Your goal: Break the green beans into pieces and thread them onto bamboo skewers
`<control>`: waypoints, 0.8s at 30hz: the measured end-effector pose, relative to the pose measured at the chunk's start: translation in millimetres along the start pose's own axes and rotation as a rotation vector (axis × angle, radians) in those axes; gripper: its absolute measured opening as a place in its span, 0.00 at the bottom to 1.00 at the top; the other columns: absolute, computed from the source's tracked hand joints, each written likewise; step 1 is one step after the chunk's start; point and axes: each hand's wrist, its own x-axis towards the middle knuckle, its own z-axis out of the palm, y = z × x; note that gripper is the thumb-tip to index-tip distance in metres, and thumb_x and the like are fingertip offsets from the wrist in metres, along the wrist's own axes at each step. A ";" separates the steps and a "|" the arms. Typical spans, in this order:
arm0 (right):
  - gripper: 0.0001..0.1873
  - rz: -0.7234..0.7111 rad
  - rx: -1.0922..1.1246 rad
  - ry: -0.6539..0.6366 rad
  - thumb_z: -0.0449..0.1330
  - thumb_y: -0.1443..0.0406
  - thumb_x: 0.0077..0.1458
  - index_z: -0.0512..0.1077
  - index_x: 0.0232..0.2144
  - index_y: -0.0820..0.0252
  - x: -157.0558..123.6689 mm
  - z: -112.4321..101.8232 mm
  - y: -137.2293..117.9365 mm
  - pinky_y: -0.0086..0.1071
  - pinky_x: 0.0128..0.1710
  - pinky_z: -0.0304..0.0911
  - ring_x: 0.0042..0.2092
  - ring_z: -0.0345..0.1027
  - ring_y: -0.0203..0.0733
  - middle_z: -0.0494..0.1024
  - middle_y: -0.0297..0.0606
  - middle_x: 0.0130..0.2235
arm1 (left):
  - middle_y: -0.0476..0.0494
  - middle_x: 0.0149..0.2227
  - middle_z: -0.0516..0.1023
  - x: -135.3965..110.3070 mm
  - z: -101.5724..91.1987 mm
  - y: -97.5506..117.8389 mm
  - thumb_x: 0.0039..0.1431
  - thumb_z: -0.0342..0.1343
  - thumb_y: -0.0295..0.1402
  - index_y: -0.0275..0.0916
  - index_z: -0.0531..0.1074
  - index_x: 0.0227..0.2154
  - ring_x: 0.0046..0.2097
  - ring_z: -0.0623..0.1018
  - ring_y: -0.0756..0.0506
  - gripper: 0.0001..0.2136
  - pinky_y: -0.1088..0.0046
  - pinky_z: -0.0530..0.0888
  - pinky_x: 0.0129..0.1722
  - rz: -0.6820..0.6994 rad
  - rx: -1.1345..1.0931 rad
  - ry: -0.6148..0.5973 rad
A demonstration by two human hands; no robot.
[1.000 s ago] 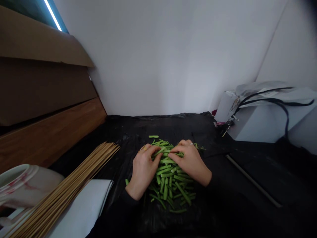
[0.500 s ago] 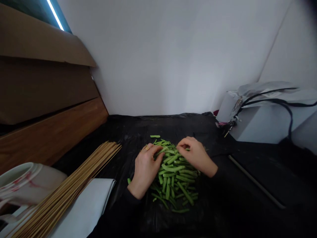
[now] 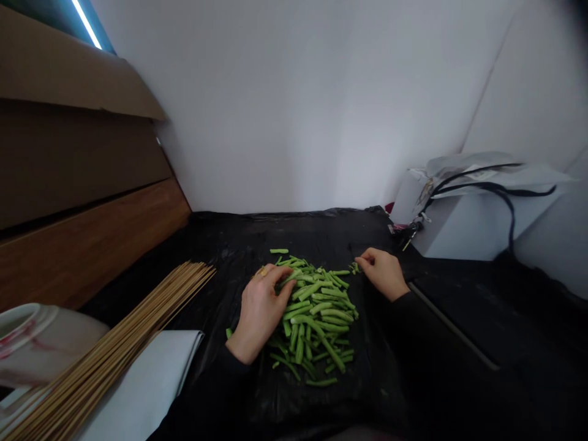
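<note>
From afar I saw the bean pile (image 3: 321, 309) on the counter (image 3: 243, 236); most pcs looked cut short, approx. done, maybe a few long ones left; L hand (image 3: 261, 309) at pile's left edge, grip unclear; R hand (image 3: 359, 263) pinched by scraps (image 3: 354, 268) right of pile, contents unclear.

A loose heap of short green bean pieces (image 3: 322, 309), pointing many ways, lies at six o'clock, with a stray piece (image 3: 278, 250) apart at the heap's eleven o'clock and tiny green scraps (image 3: 354, 267) at its one o'clock.
</note>
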 end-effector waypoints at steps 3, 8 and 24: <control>0.12 -0.009 -0.033 0.002 0.56 0.60 0.56 0.74 0.26 0.58 1.4 -0.1 0.5 0.32 0.32 0.55 0.32 0.68 0.42 0.77 0.36 0.27 | 0.45 0.35 0.78 0.1 0.0 -0.1 0.60 0.56 0.30 0.40 0.75 0.37 0.39 0.77 0.45 0.05 0.69 0.72 0.39 0.003 0.002 -0.008; 0.11 -0.050 -0.096 -0.030 0.54 0.67 0.57 0.77 0.34 0.58 1.4 0.7 2.4 0.32 0.38 0.58 0.39 0.70 0.43 0.79 0.39 0.34 | 0.43 0.38 0.79 -0.4 0.9 -0.1 0.64 0.52 0.33 0.39 0.76 0.41 0.42 0.78 0.44 0.08 0.67 0.72 0.43 0.031 -0.021 -0.019; 0.07 -0.144 -0.223 -0.183 0.58 0.68 0.55 0.77 0.33 0.59 -10.2 14.5 -10.7 0.35 0.38 0.54 0.43 0.68 0.48 0.77 0.44 0.38 | 0.44 0.38 0.79 -0.9 0.9 2.3 0.65 0.51 0.34 0.41 0.76 0.38 0.42 0.77 0.44 0.09 0.66 0.72 0.45 0.058 -0.069 0.016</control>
